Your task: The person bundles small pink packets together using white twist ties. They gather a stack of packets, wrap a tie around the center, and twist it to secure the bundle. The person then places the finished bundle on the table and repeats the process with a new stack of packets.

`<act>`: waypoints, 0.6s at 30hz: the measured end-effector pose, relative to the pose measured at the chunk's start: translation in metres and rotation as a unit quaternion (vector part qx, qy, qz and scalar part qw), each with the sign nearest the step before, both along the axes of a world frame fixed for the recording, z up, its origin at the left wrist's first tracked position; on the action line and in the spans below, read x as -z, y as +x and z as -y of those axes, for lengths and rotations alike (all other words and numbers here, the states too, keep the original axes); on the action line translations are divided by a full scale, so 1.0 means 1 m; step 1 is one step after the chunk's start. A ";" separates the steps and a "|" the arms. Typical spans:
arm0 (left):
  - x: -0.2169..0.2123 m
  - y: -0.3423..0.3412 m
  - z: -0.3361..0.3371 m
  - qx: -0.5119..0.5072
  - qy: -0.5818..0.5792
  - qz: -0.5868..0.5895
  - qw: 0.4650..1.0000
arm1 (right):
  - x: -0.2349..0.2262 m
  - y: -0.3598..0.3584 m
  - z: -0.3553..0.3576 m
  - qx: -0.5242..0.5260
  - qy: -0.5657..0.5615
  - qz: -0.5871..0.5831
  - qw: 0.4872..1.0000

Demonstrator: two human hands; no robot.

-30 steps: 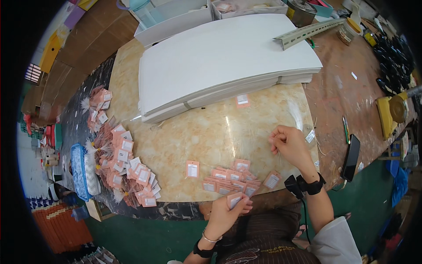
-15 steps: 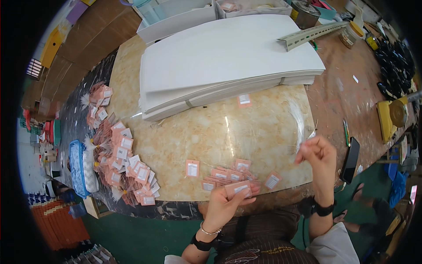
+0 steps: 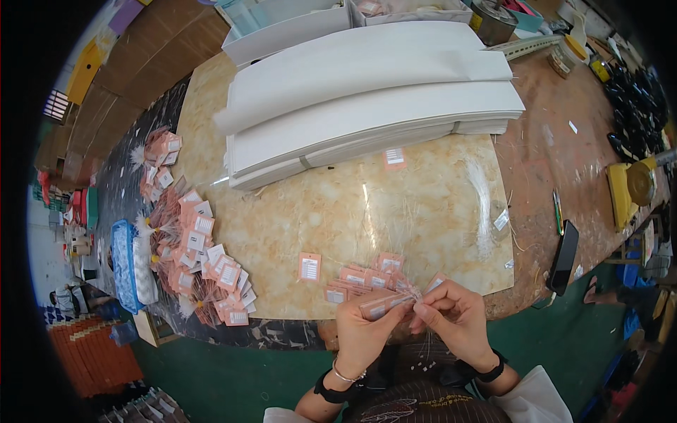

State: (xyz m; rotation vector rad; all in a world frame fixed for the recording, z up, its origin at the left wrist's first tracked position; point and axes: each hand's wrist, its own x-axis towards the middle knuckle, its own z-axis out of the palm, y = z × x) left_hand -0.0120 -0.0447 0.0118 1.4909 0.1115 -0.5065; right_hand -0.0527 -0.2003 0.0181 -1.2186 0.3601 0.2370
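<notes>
My left hand (image 3: 367, 335) grips a small stack of pink tags (image 3: 377, 308) with white labels, low over the table's near edge. My right hand (image 3: 455, 321) meets it there, thumb and fingers pinched on thin clear strings (image 3: 428, 337) at the tags' right end; the exact hold is partly hidden. Just beyond the hands lies a loose pile of similar tags (image 3: 370, 278). One tag (image 3: 309, 267) rests alone to the left, and another tag (image 3: 395, 157) sits by the paper stack. A bundle of clear strings (image 3: 481, 208) is spread out on the right of the board.
A thick stack of white sheets (image 3: 381, 113) fills the far side, its top sheet curled. Bunched, tied tags (image 3: 197, 243) line the left, beside a blue basket (image 3: 123, 268). A phone (image 3: 562, 258) and a pen (image 3: 558, 213) lie at right. White boxes (image 3: 289, 35) stand behind.
My right hand has come left and down from beside the string bundle to the tags in my left hand. The top white sheet has curled back, covering part of the metal strip.
</notes>
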 end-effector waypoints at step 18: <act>0.003 -0.009 0.007 -0.084 0.069 0.051 0.993 | -0.002 -0.001 -0.009 0.027 -0.119 0.027 0.992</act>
